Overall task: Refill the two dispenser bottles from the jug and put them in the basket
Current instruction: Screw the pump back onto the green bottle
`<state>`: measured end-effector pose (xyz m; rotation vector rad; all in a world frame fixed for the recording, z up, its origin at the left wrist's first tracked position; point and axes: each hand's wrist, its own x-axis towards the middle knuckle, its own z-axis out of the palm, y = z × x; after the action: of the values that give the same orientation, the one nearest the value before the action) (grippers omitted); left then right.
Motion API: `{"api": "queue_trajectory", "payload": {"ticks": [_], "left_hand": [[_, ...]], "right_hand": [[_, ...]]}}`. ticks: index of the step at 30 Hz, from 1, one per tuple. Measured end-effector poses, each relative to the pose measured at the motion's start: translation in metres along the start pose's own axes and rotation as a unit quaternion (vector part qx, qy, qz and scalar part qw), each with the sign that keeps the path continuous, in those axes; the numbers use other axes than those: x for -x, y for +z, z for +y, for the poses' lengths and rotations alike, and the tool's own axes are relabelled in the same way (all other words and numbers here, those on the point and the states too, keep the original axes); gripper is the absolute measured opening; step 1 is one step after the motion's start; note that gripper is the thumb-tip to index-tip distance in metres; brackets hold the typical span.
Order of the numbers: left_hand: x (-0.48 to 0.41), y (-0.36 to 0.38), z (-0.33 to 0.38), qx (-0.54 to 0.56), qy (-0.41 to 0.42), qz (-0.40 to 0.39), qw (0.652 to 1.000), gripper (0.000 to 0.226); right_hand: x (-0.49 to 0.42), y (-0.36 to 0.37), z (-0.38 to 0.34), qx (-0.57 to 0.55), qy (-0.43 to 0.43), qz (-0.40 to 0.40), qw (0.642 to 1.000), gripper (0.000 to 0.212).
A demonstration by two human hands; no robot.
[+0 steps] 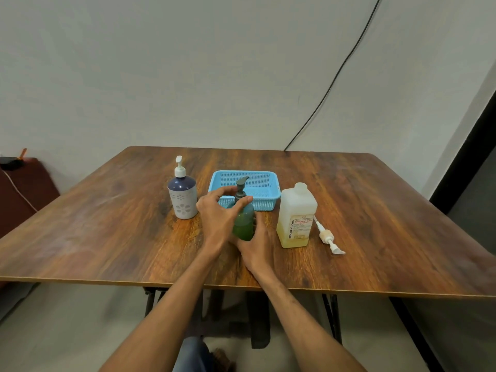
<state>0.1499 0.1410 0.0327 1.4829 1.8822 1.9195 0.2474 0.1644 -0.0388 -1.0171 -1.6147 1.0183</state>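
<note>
A green dispenser bottle with a dark pump head stands upright in front of the blue basket. My right hand grips its lower body from behind. My left hand curls round the pump collar at the bottle's neck, thumb and fingers on either side. A second dispenser bottle, navy and white with a white pump, stands to the left of the basket. The translucent jug, uncapped and holding yellowish liquid low down, stands to the right.
A loose white pump lies on the wooden table right of the jug. The wall is close behind the table. A black cable runs down it to the table's back edge. A dark red seat sits at the far left.
</note>
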Motion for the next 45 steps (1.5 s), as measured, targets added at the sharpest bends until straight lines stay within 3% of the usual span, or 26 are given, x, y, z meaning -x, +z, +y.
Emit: {"api": "queue_trajectory", "payload": {"ticks": [5,9,12,14,17,20,23,26,29,34,38,41,45], "left_hand": [[-0.011,-0.012,0.0,0.119,-0.068,-0.135,0.981,0.025],[-0.016,-0.023,-0.001,0.16,-0.059,-0.252,0.953,0.025],[-0.006,-0.019,0.001,0.166,-0.077,-0.168,0.969,0.025],[-0.001,-0.015,-0.001,0.123,-0.036,-0.082,0.988,0.026],[0.002,-0.011,0.001,0.065,0.016,-0.049,0.997,0.035],[-0.002,-0.009,0.001,0.068,-0.009,-0.059,0.996,0.035],[-0.013,-0.013,-0.004,0.144,-0.08,-0.151,0.975,0.033],[-0.018,-0.025,0.0,0.191,-0.097,-0.251,0.944,0.032],[-0.017,-0.03,0.004,0.21,-0.103,-0.273,0.933,0.035],[0.0,-0.014,0.008,0.218,-0.1,-0.065,0.969,0.042],[0.008,-0.004,0.009,0.184,-0.083,-0.033,0.979,0.04],[-0.002,-0.006,0.006,0.19,-0.102,-0.082,0.973,0.036],[-0.02,-0.022,0.006,0.202,-0.118,-0.25,0.94,0.033]], "right_hand": [[0.001,0.0,0.001,-0.01,0.006,-0.016,1.0,0.079],[0.001,-0.001,-0.001,-0.018,0.011,-0.019,1.0,0.079],[0.002,0.001,-0.001,-0.012,0.012,-0.017,1.0,0.081],[0.002,0.001,-0.001,-0.006,0.012,-0.011,1.0,0.081],[0.002,0.0,-0.001,-0.005,0.014,-0.011,1.0,0.08],[0.001,-0.001,-0.001,-0.012,0.016,-0.013,1.0,0.079],[0.001,0.001,-0.001,-0.015,0.024,-0.015,0.999,0.08],[0.001,0.001,0.0,-0.019,0.026,-0.018,0.999,0.08],[0.001,-0.001,-0.001,-0.021,0.021,-0.021,0.999,0.08],[0.001,-0.001,-0.001,-0.01,0.015,-0.017,1.0,0.077],[0.002,-0.002,-0.003,0.004,0.003,-0.01,1.0,0.08],[0.002,0.0,-0.001,-0.003,0.005,-0.009,1.0,0.081],[0.0,0.0,0.0,-0.019,0.016,-0.014,1.0,0.08]]}}
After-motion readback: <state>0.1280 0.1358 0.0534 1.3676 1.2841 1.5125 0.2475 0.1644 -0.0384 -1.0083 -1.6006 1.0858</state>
